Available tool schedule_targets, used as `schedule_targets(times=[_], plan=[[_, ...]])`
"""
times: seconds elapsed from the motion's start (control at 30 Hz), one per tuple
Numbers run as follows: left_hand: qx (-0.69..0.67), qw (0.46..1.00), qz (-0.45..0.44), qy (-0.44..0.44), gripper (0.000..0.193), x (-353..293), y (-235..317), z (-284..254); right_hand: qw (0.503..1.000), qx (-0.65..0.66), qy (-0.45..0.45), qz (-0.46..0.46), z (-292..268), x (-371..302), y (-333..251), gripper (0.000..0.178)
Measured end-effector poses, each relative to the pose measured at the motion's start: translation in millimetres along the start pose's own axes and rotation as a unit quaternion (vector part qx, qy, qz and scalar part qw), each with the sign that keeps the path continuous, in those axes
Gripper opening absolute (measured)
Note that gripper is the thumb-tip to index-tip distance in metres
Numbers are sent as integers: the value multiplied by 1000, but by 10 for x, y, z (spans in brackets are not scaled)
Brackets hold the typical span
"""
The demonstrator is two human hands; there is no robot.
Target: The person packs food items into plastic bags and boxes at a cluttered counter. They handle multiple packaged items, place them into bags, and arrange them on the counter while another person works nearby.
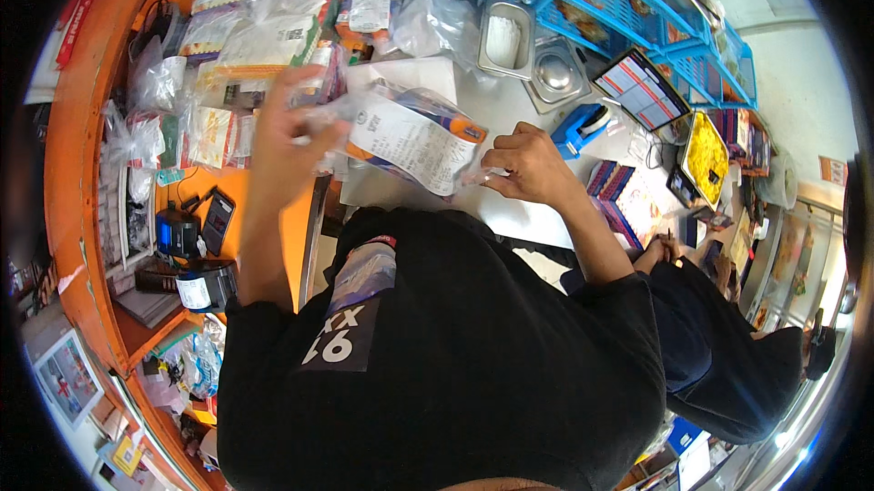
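In front of my chest, a clear plastic bag is stretched between my two hands, with an orange and purple package inside. A white printed receipt lies along the front of the package. My right hand is closed, pinching the right end of the bag between thumb and fingers. At the opposite end, my left hand has the bag's gathered plastic between thumb and fingers; motion blurs this hand. Behind the bag, a white sheet rests on the counter.
Packed bags with receipts crowd the back left. Metal containers, a blue tape dispenser, a screen and blue racks stand at the back right. Stacked boxes lie to the right. Another person works at my right.
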State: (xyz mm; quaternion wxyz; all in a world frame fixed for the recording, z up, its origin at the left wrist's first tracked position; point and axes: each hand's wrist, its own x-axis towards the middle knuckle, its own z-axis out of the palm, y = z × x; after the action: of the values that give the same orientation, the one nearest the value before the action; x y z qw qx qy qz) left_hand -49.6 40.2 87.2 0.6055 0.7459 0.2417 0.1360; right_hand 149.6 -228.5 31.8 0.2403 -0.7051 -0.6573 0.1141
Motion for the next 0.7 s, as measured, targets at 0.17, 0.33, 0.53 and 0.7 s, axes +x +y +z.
schedule_targets(times=[0.17,0.33,0.53,0.7], plan=[[432,898,77,39,47,-148,328,81,997,-76,-6,15,-251,-93,-237,26],[333,851,222,-341,42,107,-183,1044,991,-126,-47,-2,-228,17,-330,20],[421,771,353,-323,54,463,-402,1458,996,-81,47,13,-206,10,-498,14],[322,802,334,-376,63,728,-776,1439,996,-70,59,21,-197,233,-635,15]])
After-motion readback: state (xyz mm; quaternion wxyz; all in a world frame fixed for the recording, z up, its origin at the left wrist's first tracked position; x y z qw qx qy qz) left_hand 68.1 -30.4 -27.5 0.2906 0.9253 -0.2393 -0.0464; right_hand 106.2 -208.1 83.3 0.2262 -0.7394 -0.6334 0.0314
